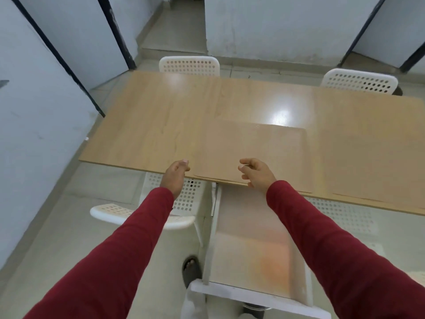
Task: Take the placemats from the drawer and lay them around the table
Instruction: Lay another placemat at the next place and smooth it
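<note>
A wood-coloured placemat (257,143) lies flat on the wooden table (149,125), its near edge slightly over the table's front edge. My left hand (176,172) hovers at the table edge just left of the mat, fingers loosely curled and holding nothing. My right hand (256,172) hangs over the mat's near edge with its fingers loosely bent, gripping nothing that I can see. A second placemat (372,166) lies on the table farther right. Below the table edge the white drawer (253,298) stands pulled out toward me, and no mats show inside it.
White perforated chairs stand at the far side (189,64) (358,81) and under the near edge (161,212) (345,215). My sandalled foot (192,268) is beside the drawer. White walls with dark door frames close in on the left and back.
</note>
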